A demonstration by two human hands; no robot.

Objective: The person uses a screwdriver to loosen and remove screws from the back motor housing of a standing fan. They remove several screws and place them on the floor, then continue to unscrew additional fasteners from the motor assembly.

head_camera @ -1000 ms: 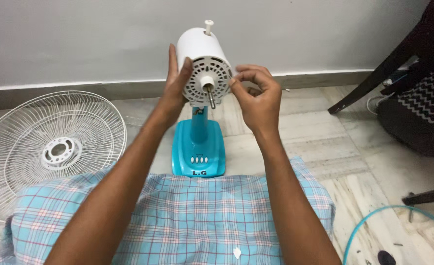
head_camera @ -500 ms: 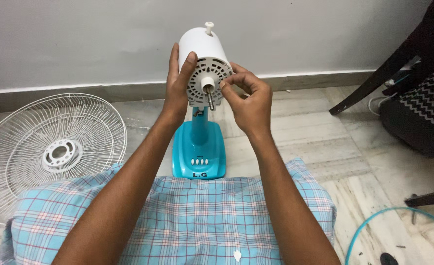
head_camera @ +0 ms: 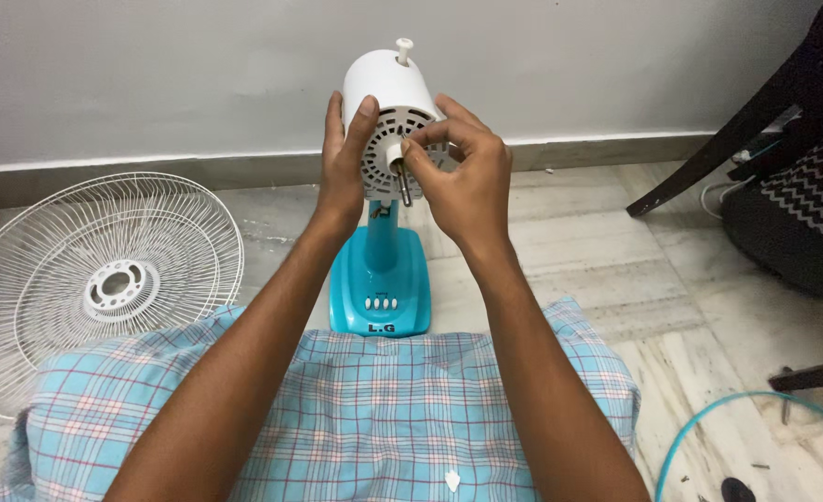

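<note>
**Two hands on a stripped table fan**

Two bare hands met at the head of a small table fan; the left hand [head_camera: 345, 167] lay flat along the side of the white motor housing [head_camera: 388, 88], fingers together and pointing upward, thumb pressed against the round vented face [head_camera: 384, 149]; it gripped the housing without closing into a fist. The right hand [head_camera: 463, 177] curled in from the other side; its thumb and forefinger were pinched together on a small white collar [head_camera: 395, 156] at the root of the bare metal shaft [head_camera: 404, 189], which jutted down and toward the camera just beneath those fingertips.

The housing was a smooth white drum with a small white knob [head_camera: 403, 49] standing on top, above both hands; its front was a disc pierced by rings of slots; no blade or guard sat on it. Below the wrists a turquoise neck [head_camera: 380, 244] dropped to a turquoise base [head_camera: 379, 288] carrying a row of white push buttons [head_camera: 382, 303]; the base stood on the pale stone floor [head_camera: 616, 270], between the forearms and just beyond the checked blue cloth [head_camera: 356, 409] over the person's lap.

Well off to the left of the left forearm a white wire fan guard [head_camera: 95, 279] lay on the floor; far right of the right hand stood a dark chair [head_camera: 783, 130]; a turquoise ring [head_camera: 709, 418] curved on the floor near the right elbow.
</note>
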